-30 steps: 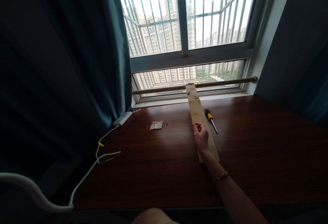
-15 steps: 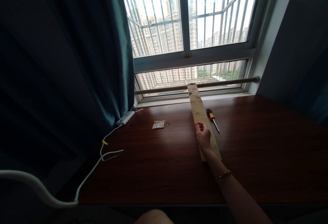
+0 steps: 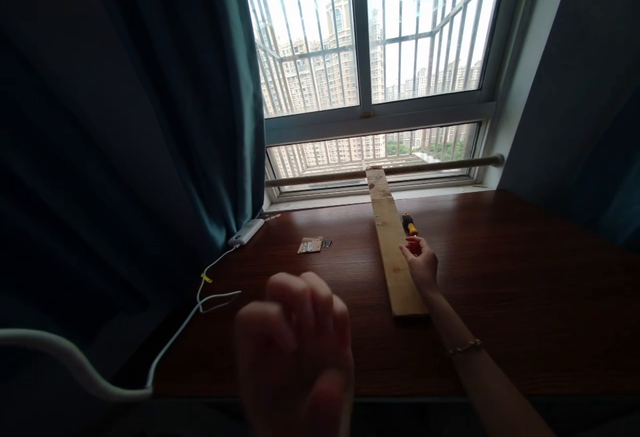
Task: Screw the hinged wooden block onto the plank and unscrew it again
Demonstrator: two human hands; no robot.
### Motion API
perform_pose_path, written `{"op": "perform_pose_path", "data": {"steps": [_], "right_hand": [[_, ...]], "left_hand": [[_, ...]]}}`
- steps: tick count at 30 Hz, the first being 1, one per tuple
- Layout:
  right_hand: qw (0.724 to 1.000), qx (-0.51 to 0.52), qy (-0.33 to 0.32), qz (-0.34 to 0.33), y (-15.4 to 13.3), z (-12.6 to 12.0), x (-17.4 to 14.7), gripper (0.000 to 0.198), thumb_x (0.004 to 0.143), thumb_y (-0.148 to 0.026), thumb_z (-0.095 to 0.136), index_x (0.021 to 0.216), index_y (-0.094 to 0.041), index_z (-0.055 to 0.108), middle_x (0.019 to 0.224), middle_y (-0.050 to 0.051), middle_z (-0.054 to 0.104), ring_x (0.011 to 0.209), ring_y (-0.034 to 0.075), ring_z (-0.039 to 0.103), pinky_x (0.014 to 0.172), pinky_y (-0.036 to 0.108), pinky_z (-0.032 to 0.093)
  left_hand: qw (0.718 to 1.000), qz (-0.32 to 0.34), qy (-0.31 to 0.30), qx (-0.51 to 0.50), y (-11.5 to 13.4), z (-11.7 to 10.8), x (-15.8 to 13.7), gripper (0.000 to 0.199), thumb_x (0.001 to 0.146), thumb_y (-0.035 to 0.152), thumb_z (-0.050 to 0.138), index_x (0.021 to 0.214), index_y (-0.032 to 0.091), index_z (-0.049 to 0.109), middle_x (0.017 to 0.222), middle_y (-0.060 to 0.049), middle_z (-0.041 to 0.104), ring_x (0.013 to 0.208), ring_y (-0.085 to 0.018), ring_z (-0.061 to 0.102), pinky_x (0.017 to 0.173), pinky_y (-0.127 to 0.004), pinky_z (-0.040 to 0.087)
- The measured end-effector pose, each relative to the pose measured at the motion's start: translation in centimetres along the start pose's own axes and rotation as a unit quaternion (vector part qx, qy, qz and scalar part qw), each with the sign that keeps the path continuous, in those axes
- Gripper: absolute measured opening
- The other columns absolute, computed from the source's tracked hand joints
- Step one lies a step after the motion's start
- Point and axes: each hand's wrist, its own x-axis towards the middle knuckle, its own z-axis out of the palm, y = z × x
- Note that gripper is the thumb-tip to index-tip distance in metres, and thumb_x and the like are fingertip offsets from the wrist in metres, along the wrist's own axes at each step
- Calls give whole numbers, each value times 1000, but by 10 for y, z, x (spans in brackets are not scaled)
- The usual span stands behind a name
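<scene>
Close to the camera, my left hand (image 3: 297, 350) is raised above the front of the table, blurred, its fingers curled inward into a loose fist; I see nothing in it. My right hand (image 3: 424, 267) hovers at the right edge of a long wooden board (image 3: 393, 244), thumb and fingertips pinched together. Whatever may be between those fingertips is too small to make out. Just beyond it lies a screwdriver (image 3: 410, 225) with a black and yellow handle; my hand hides its shaft. The board's far end rests at the window rail.
On the brown table (image 3: 280, 284) lies a small card with metal hinges (image 3: 311, 245), with several screws (image 3: 327, 244) beside it. A white power strip (image 3: 247, 231) with its cable (image 3: 173, 350) lies at left by the blue curtain (image 3: 220, 124). A rail (image 3: 440, 166) crosses the window.
My right hand has moved right, from over the board to its right edge near the screwdriver. My left hand has risen into view at the bottom centre.
</scene>
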Motion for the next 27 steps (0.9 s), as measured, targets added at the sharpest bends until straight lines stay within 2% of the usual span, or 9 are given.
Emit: {"op": "perform_pose_path", "data": {"steps": [2,4,9,11,13,16,20,23,27], "right_hand": [[999,-34,1,-5,9,-13,8,34,66,-43,62,86,-15,61,74,6,63,64,17,56,61,27,43],[998,-64,5,-9,17,-20,13,33,67,-44,61,83,-16,63,76,7,65,64,18,57,60,27,42],[992,-122,18,3,31,-25,14,33,72,-46,53,79,-16,63,76,8,66,66,20,59,61,27,41],[989,-147,5,22,34,-24,13,34,74,-46,49,79,-15,63,76,9,67,67,20,60,62,28,41],[985,-165,-24,40,37,-24,13,35,75,-47,48,80,-15,62,76,9,67,68,21,61,62,28,41],[979,-189,-58,53,39,-22,14,36,76,-47,47,80,-15,63,78,9,67,71,21,61,63,27,41],[975,-184,-98,77,40,-18,12,41,76,-51,45,69,-15,63,72,9,67,71,22,61,60,26,40],[972,-118,-148,138,41,-14,10,47,74,-56,45,57,-15,61,59,8,63,62,22,60,52,25,39],[965,-2,-162,206,42,-10,6,45,70,-57,49,59,-15,59,53,7,60,57,21,59,48,25,41]], "left_hand": [[999,-35,-10,17,-37,13,11,33,61,16,72,78,22,45,78,2,46,66,-9,46,57,-19,42],[990,-122,-39,66,-85,16,15,29,63,14,69,77,20,44,76,2,46,64,-8,47,61,-20,43],[957,-236,-25,167,-209,-6,16,27,58,19,71,71,17,47,67,1,52,64,-12,53,62,-24,44],[949,-243,-2,200,-244,-16,15,27,54,17,72,69,16,49,68,-1,55,65,-13,55,65,-25,45],[943,-251,14,218,-268,-25,13,26,53,13,71,67,16,49,68,-1,57,65,-13,57,65,-26,46],[934,-258,11,247,-286,-34,6,20,54,13,69,64,16,52,66,-1,59,63,-14,58,65,-26,47],[936,-265,-6,232,-287,-39,0,15,56,12,66,65,16,54,67,-2,61,65,-14,60,67,-28,49],[936,-283,-19,210,-282,-38,-2,14,56,9,64,64,15,55,67,-3,61,66,-15,61,69,-28,50],[938,-281,-46,196,-279,-36,-5,10,58,12,65,64,15,58,68,-4,63,68,-15,61,70,-28,49]]}}
